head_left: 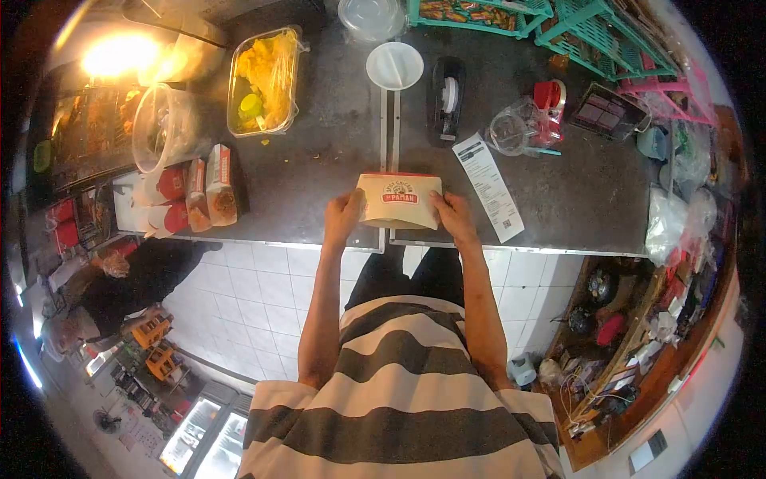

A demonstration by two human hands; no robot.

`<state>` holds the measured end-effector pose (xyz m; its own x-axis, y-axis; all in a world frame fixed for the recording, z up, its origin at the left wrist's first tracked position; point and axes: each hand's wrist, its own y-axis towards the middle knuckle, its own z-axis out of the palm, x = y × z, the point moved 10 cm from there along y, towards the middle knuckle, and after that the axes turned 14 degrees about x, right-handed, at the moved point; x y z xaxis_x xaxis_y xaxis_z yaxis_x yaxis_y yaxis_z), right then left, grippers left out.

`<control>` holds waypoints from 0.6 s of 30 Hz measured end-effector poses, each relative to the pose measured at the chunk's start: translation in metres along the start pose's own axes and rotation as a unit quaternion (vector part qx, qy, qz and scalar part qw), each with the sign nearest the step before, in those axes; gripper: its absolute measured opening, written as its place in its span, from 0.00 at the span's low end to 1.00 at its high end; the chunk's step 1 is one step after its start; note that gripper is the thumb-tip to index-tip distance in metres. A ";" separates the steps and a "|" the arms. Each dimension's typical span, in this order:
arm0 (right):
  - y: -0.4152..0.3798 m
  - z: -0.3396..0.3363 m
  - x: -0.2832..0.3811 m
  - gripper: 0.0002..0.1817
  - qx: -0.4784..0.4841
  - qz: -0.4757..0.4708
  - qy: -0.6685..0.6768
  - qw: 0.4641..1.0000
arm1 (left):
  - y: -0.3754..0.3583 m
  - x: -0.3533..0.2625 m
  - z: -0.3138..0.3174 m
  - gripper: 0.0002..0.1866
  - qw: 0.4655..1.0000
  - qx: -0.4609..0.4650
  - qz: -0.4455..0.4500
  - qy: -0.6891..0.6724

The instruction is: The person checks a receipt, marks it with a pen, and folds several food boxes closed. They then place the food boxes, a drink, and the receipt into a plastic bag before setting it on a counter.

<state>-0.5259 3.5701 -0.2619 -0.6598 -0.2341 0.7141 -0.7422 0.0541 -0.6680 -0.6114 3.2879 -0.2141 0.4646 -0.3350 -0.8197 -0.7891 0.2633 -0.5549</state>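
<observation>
Carton [399, 201] at frame centre on table [319, 160] edge, long axis left-right, logo facing up. Left hand [343, 217] and right hand [455, 217] each grip one end, fingers curled. Receipt [488, 185] just right; tape dispenser [446, 100] and white lid [394, 65] above.

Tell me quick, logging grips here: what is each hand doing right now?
Left hand: fingers closed on the left end of the paper food box.
Right hand: fingers closed on the box's right end.
</observation>
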 end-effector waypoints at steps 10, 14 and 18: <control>-0.011 0.015 0.022 0.22 -0.034 -0.040 -0.111 0.992 | 0.003 0.006 0.025 0.25 0.997 0.078 -0.011 0.000; -0.018 0.022 0.040 0.16 -0.072 -0.088 -0.234 0.966 | -0.014 -0.033 0.024 0.22 0.930 -0.111 0.195 0.290; -0.022 0.016 0.038 0.13 -0.130 -0.092 -0.175 0.971 | -0.005 -0.013 0.026 0.23 0.960 -0.095 0.110 0.237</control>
<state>-0.5332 3.5443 -0.2237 -0.4659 -0.5770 0.6708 -0.8788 0.2131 -0.4271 -0.6032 3.3143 -0.2046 0.0780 -0.6762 -0.7326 -0.9278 0.2197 -0.3016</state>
